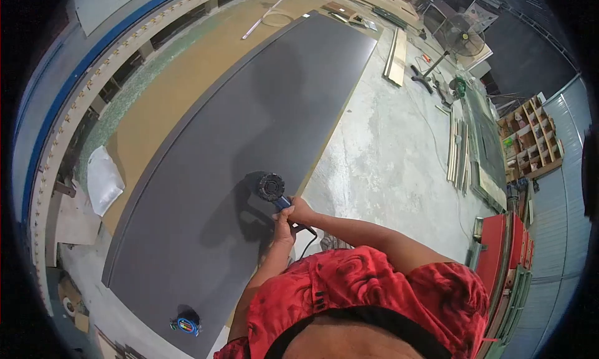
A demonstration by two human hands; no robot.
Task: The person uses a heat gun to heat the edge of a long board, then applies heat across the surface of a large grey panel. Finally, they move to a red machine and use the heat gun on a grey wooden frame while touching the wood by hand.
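Note:
Both of my hands are closed at the handle of a corded power tool (272, 187), blue with a round black vented end, like a heat gun seen from behind. My right hand (301, 210) wraps the handle from the right. My left hand (284, 229) grips just below, against the right one. A black cord (310, 241) runs down from the handle. The tool is over a long dark grey panel (206, 165), near its right edge, and throws a shadow on it. A blue round tape measure (187, 325) rests on the panel's near end.
Under the panel lies a brown board (162, 103). A white plastic bag (104, 180) sits at the left, beside a long machine frame (68, 128). On the right are a standing fan (460, 35), metal strips (457, 153), a wooden compartment shelf (531, 137) and a red cabinet (496, 246).

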